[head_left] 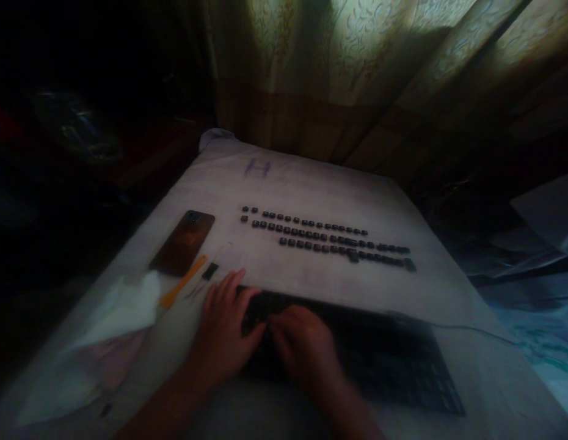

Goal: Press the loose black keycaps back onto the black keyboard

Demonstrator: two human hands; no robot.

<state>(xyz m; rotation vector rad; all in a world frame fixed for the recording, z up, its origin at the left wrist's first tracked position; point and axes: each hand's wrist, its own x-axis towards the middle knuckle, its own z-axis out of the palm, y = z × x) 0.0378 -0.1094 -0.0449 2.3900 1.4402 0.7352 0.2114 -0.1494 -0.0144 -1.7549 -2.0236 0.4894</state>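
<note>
A black keyboard (385, 354) lies across the near part of the cloth-covered table, its cable leaving the back edge to the right. My left hand (226, 321) rests at its left end, fingers stretched out and thumb over the keys. Beside that thumb, my right hand (305, 339) is closed in a pinch low over the keyboard's left part. Whatever its fingertips hold, if anything, is hidden and dim. Beyond the keyboard, several loose black keycaps (309, 234) are laid out in rows.
Left of the hands lie a brown phone (183, 243), an orange tool (183, 282), a small black piece (211, 271) and a crumpled white cloth (123, 311). The cable (467, 329) runs to the table's right side. A patterned curtain (348, 79) hangs behind the table (311, 177).
</note>
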